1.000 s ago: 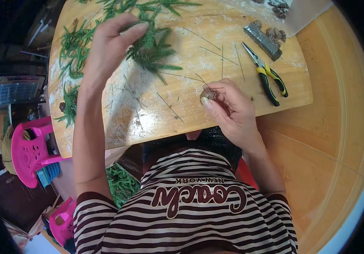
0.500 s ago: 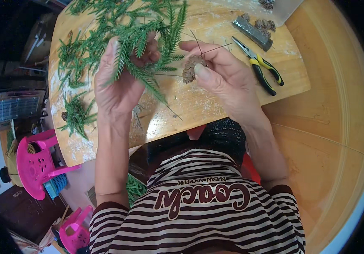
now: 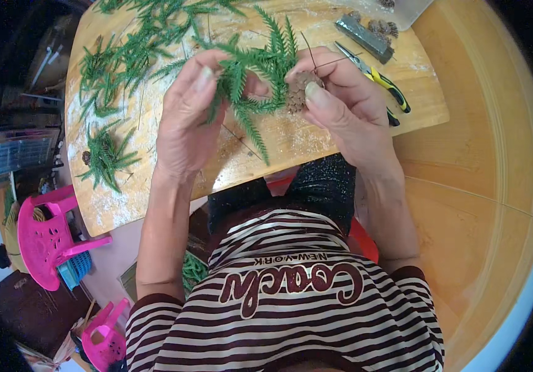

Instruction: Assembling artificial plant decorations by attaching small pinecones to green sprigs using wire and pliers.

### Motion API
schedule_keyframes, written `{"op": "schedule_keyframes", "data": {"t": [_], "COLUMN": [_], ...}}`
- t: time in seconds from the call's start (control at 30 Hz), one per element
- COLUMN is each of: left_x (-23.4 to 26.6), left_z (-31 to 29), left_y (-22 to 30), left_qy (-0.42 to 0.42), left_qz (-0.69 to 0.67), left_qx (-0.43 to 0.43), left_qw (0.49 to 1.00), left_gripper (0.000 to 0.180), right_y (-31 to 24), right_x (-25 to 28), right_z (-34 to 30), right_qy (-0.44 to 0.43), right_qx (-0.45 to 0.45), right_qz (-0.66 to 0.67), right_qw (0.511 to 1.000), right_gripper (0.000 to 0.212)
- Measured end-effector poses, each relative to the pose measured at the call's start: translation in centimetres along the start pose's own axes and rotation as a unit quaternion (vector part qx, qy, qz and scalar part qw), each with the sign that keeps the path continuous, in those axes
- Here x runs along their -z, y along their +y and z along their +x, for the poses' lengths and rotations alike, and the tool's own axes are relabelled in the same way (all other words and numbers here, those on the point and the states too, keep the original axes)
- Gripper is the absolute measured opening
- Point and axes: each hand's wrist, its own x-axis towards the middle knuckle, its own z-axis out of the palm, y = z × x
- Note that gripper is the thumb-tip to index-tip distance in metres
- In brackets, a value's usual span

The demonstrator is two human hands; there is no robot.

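2 hands (image 3: 186,121) (image 3: 359,115) nr tbl edge (image 3: 291,163)

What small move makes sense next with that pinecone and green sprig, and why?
Perhaps lay the wire on the pinecone against the green sprig: wire ends stick out loose, and the right hand holds the pinecone close beside the sprig in the left hand.

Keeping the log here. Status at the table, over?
Left hand holding green sprig. Right hand pinching pine cone beside it. Pliers partly hidden by right hand.
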Motion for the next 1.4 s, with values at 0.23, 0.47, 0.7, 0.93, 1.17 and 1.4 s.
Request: {"op": "schedule_keyframes", "data": {"t": [0.23,0.47,0.7,0.93,1.17,1.4], "left_x": [0.1,-0.2,-0.3,-0.5,-0.7,-1.5], "left_z": [-0.7,-0.7,-1.2,-1.6,-1.7,-2.1], "left_y": [0.2,0.7,0.1,0.0,-0.6,-1.0], "left_qy": [0.043,0.024,0.061,0.032,0.017,0.001], "left_qz": [0.243,0.216,0.194,0.152,0.062,0.040], "left_qx": [-0.034,0.009,0.014,0.010,0.015,0.014], "left_qw": [0.968,0.976,0.979,0.988,0.998,0.999], "left_gripper": [0.024,0.018,0.014,0.014,0.014,0.013], "right_y": [0.1,-0.1,-1.7,-0.9,0.0,-0.6], "right_x": [0.9,1.3,-0.4,-0.3,-0.6,-1.0], "right_z": [-0.5,-0.8,-1.8,-1.7,-2.4,-3.6], "right_qy": [-0.036,-0.031,-0.022,-0.073,-0.073,-0.045], "right_qx": [0.027,0.025,0.102,0.197,0.203,0.067], "right_qz": [-0.097,-0.159,-0.368,-0.445,-0.499,-0.332], "right_qw": [0.994,0.986,0.924,0.870,0.839,0.940], "right_gripper": [0.027,0.026,0.022,0.024,0.033,0.022]}}
